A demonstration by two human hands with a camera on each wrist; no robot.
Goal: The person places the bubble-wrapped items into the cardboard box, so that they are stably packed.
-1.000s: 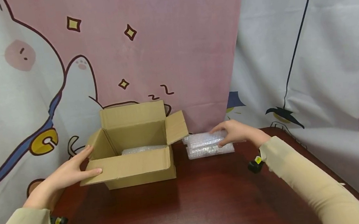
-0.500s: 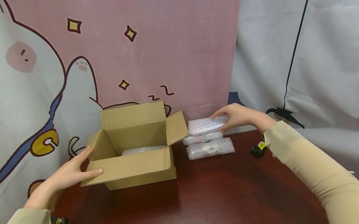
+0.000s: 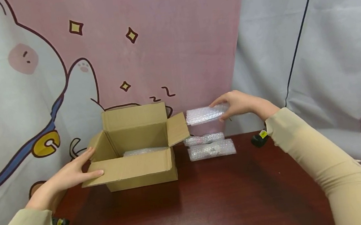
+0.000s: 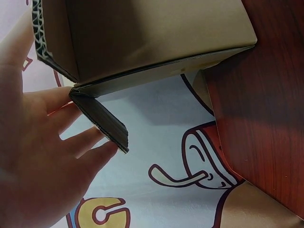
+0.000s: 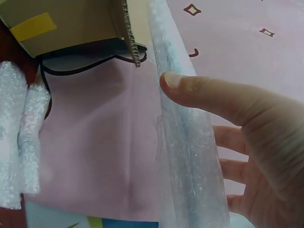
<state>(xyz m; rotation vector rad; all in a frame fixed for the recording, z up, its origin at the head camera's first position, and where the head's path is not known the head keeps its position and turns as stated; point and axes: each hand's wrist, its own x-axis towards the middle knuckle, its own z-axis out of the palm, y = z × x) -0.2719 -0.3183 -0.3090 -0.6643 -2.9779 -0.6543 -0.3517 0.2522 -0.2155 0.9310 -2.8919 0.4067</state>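
Observation:
My right hand (image 3: 239,103) grips a flat bubble-wrapped package (image 3: 204,114) between thumb and fingers, raised above the table's back edge. In the right wrist view, the thumb lies on the near side of the bubble-wrapped package (image 5: 187,156) and the fingers reach along its other side. What the wrap contains is hidden. My left hand (image 3: 67,177) rests spread against an opened cardboard box (image 3: 142,179), its thumb on the front flap (image 3: 133,166) and fingers at the left flap (image 4: 107,121). Inside the box lies more bubble wrap (image 3: 143,151), partly hidden by the front flap.
Right of the box, two bubble-wrapped packages, a narrow one (image 3: 204,139) and a wider one (image 3: 211,150), lie on the dark red table (image 3: 208,196). The box's right flap (image 3: 177,128) leans outward toward them. A printed curtain (image 3: 188,53) hangs close behind the table.
My right hand has lifted the bubble-wrapped package up off the others and back, uncovering the narrow package beneath. My left hand has stayed at the box flaps.

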